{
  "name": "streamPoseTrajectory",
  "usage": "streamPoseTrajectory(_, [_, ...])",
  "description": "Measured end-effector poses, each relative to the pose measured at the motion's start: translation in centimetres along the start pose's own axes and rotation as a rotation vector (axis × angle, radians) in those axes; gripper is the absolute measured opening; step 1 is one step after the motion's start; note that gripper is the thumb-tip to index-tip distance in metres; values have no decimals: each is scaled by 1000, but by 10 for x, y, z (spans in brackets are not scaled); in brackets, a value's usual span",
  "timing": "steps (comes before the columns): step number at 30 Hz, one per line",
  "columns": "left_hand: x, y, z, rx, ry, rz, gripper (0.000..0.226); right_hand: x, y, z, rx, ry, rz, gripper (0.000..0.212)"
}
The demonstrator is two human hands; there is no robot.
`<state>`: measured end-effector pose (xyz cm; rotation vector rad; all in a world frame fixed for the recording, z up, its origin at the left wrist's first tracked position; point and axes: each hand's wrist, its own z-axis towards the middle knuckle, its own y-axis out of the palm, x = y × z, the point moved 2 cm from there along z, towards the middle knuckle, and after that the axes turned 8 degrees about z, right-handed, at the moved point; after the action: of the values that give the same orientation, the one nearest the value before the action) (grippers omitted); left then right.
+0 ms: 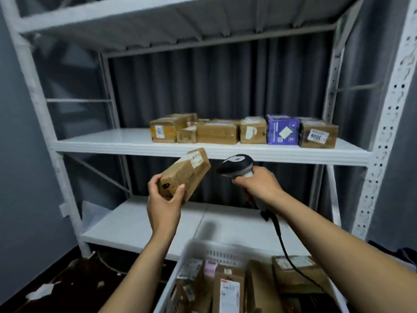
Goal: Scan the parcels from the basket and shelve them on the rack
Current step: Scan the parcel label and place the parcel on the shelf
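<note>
1. White basket [216, 251], nearest: holds labelled cardboard parcels [229, 288].
2. Left hand [163, 204] grasps a tilted brown parcel [185, 175] in mid-air.
3. Right hand [259, 184] grips a barcode scanner [235, 166], its head just beside that parcel.
4. Rack [101, 143], middle shelf: row of shelved boxes [217, 132].

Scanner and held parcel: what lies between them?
Nothing; the head view shows a bare gap between the scanner and the parcel, only the rack shelf edge behind.
</note>
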<state>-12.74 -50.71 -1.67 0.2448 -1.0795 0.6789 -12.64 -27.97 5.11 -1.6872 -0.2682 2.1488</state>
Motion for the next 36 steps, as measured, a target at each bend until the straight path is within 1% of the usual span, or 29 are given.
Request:
streamPoseTrajectory(5, [11,-33,45,151,26,77,53,-41,33,23,-36,-35,-20,17])
streamPoseTrajectory(9, [6,-50,88,246,29,136,55,-65,59,54,-28,-69,-10,18])
streamPoseTrajectory(14, [-7,-51,151,297,39,229,55,-93,93,105,-61,-108,86,16])
streamPoseTrajectory(17, [-21,-40,192,318,65,255,56,-100,114,138,-83,-140,94,13])
streamPoseTrajectory(21, [-40,-20,248,290,63,285,55,-90,137,179,-123,-125,84,11])
streamPoseTrajectory(28, [-63,14,324,187,110,363,49,-65,148,240,-65,-65,70,14])
streamPoseTrajectory(31, [-73,29,347,198,128,493,51,-63,146,259,-54,-61,17,15])
streamPoseTrajectory(33, [-80,36,360,208,100,610,52,-63,145,268,-44,-65,-14,16])
streamPoseTrajectory(36, [-88,48,380,166,67,607,51,-63,146,283,-35,-73,-42,14])
